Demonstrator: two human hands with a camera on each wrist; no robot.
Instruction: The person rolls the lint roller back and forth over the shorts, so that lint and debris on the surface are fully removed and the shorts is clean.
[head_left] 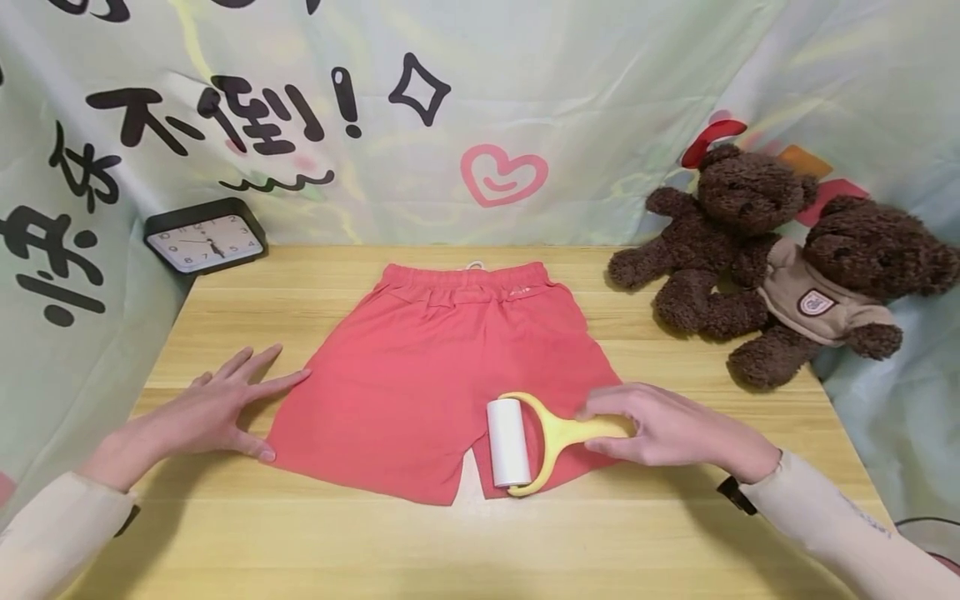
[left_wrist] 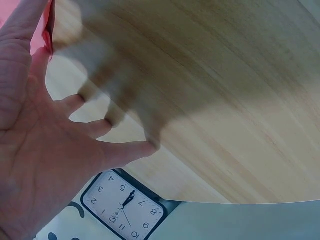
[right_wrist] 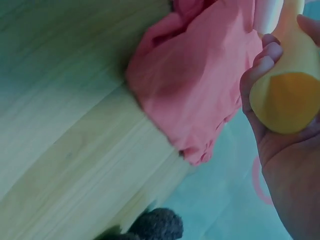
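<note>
Red shorts (head_left: 420, 367) lie flat on the wooden table (head_left: 315, 542), waistband toward the back wall. My right hand (head_left: 660, 425) grips the yellow handle of a lint roller (head_left: 508, 442), whose white cylinder is over the inner edge of the right leg. In the right wrist view, the fingers curl round the handle's thick end (right_wrist: 287, 100). With fingers spread, my left hand (head_left: 210, 408) touches the left edge of the shorts at thumb and index finger. The left wrist view shows its palm and the other fingers stretched over the wood.
A black-framed clock (head_left: 206, 237) stands at the table's back left corner. Two brown teddy bears (head_left: 750, 192) sit at the right side, one in a beige shirt (head_left: 813, 292). Printed cloth (head_left: 585, 108) hangs behind and along both sides.
</note>
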